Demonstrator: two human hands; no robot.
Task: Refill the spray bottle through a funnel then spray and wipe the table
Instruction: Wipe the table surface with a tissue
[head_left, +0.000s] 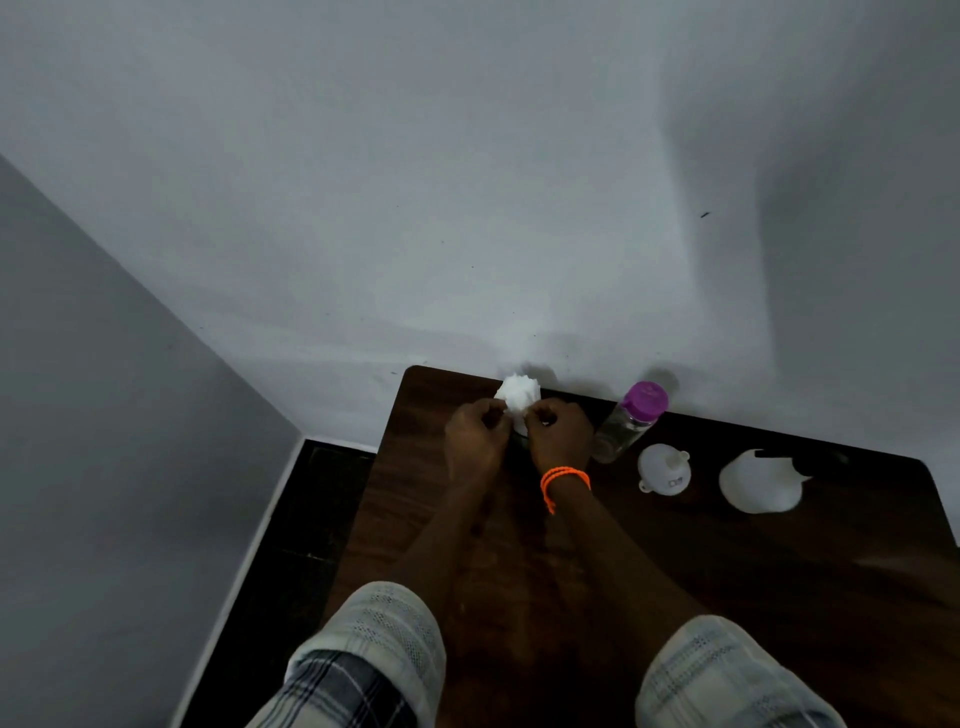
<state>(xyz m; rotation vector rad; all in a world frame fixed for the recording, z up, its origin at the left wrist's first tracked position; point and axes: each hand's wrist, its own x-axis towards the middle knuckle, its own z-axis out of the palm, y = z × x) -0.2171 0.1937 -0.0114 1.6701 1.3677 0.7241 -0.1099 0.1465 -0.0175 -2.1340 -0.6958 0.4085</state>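
Note:
At the table's far edge my left hand (475, 436) and my right hand (561, 434), which wears an orange wrist cord, meet with curled fingers around a white-topped object (517, 392) that looks like the spray bottle. Its lower part is hidden between my hands, and only a dark clear bit shows. A clear bottle with a purple cap (631, 415) stands just right of my right hand. The white funnel (665, 470) lies on its side further right. A white crumpled cloth or tissue (758, 480) lies beyond the funnel.
The dark wooden table (597, 571) stands against a grey wall, with its left edge beside dark floor (291, 545). My plaid sleeves fill the bottom of the view.

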